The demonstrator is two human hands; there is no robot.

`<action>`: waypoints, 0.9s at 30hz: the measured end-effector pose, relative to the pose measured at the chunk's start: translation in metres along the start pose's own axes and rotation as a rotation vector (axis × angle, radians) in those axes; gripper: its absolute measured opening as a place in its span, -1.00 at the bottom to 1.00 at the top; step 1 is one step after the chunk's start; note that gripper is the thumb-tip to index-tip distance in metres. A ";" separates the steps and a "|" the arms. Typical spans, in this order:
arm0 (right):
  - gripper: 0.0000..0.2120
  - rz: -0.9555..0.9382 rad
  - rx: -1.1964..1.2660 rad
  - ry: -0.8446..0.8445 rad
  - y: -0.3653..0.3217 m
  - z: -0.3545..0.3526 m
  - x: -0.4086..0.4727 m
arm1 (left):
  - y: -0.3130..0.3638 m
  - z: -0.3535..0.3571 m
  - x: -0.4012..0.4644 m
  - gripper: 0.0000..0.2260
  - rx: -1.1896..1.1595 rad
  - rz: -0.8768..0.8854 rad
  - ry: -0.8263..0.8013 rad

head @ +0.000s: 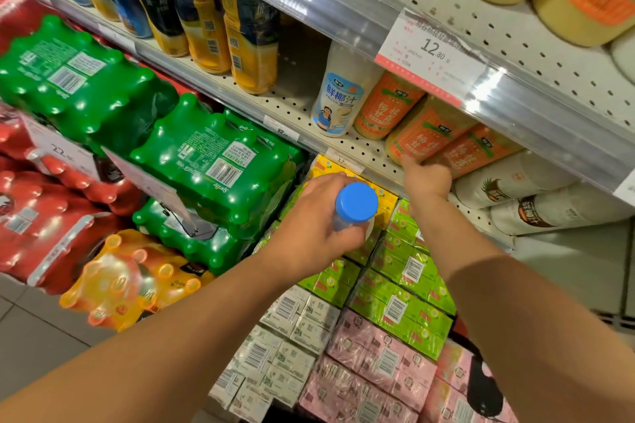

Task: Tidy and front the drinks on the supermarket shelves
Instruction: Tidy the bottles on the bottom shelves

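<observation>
My left hand (318, 220) grips a bottle with a blue cap (355, 203), held upright in front of the shelf, over the stacked cartons. My right hand (426, 177) reaches onto the middle shelf (360, 148) and touches the base of an orange-labelled bottle (424, 134); how its fingers lie is hidden behind the hand. More orange-labelled bottles (386, 106) stand beside it. A white coconut-drink bottle with a blue label (338, 99) stands to their left, with a gap in the row beyond it.
Tall dark and yellow bottles (251, 34) fill the shelf's left. White bottles (536, 213) lie at the right. A price strip (436, 55) overhangs from the shelf above. Below are green soda packs (206, 161), red packs (44, 203), orange packs (130, 282) and stacked carton cases (398, 288).
</observation>
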State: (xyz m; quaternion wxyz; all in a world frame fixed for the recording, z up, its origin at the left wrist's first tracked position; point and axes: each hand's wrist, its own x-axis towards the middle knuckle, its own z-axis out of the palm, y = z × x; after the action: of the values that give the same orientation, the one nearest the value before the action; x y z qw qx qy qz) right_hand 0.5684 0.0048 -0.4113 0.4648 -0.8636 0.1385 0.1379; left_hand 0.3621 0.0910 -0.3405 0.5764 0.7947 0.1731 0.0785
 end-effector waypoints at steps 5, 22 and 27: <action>-0.69 -0.070 0.173 -0.428 0.048 -0.026 -0.094 | 0.012 -0.004 0.004 -0.74 -0.042 -0.047 -0.014; -0.76 0.250 1.377 -0.636 -0.061 0.073 -0.212 | 0.035 -0.127 0.007 -0.49 -0.170 0.128 0.060; -0.83 0.259 1.337 -0.573 -0.094 0.121 -0.211 | 0.023 -0.177 0.033 -0.57 -0.121 0.093 0.136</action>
State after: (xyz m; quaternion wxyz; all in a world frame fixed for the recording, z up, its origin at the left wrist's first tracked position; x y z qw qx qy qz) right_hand 0.3948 0.1799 -0.3267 0.8896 -0.3030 0.1673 0.2979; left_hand 0.3401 0.2543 -0.2641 0.6061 0.7585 0.1697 0.1690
